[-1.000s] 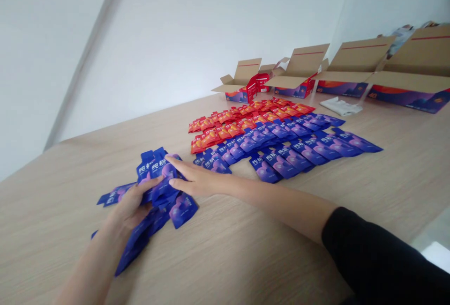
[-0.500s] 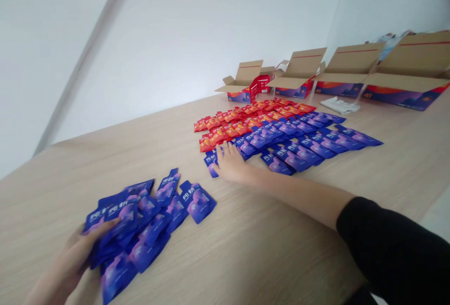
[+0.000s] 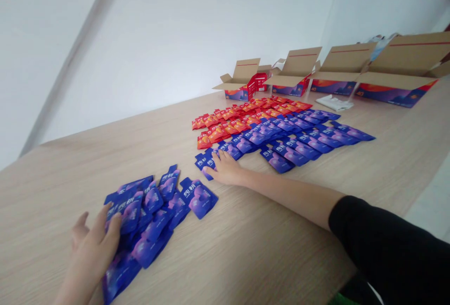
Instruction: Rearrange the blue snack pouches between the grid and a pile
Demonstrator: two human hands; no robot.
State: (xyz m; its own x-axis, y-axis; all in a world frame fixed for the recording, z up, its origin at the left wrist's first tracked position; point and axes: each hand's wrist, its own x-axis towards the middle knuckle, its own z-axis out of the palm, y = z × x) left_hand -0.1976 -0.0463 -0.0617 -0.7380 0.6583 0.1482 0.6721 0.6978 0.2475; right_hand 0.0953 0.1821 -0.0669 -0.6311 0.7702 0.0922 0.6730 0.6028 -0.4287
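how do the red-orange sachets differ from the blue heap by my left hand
The red-orange sachets are red and orange, the blue heap blue and purple. The red-orange sachets lie in neat rows farther off, the blue heap loose and near, touched by the left hand. Both are flat pouches on the wooden table.

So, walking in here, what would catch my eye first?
Neat rows of blue sachets and red-orange sachets fill the middle of the wooden table, with the right hand at their near edge. Closer in, the left hand touches a loose heap of blue sachets. Open cardboard boxes line the far end.
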